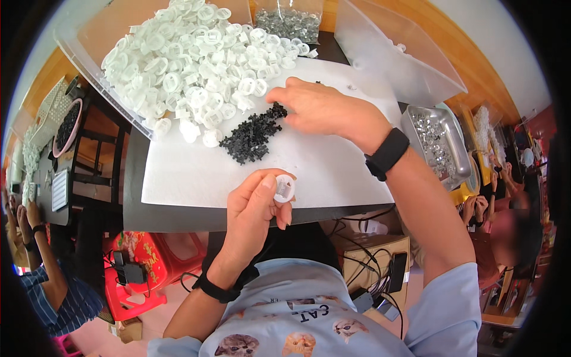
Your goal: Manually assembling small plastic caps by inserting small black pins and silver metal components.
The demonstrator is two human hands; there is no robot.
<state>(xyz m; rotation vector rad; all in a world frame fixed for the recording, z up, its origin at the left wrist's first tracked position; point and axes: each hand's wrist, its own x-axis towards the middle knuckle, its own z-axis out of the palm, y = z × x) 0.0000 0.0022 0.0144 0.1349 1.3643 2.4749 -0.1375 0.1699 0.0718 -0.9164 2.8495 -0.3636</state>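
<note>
My left hand [253, 199] is closed, with thumb and fingers pinching a small round translucent white plastic piece [284, 188] above the near edge of the white sheet. A heap of tiny black plastic parts [247, 140] lies on the sheet just beyond it. My right hand [321, 107] reaches to the far right end of that heap. Its thumb and forefinger are apart, and black bits show between them. Whether a fingertip touches any bit is hard to make out. A big mound of round white plastic pieces [196, 65] spills out at the left beside the heap.
The white sheet [345, 172] covers most of the dark table. A clear bin wall [98, 83] bounds the mound. Behind are a bag of clear pieces [288, 24] and a translucent bin [404, 56]. A metal tray [437, 146] stands right. Other people work at both sides.
</note>
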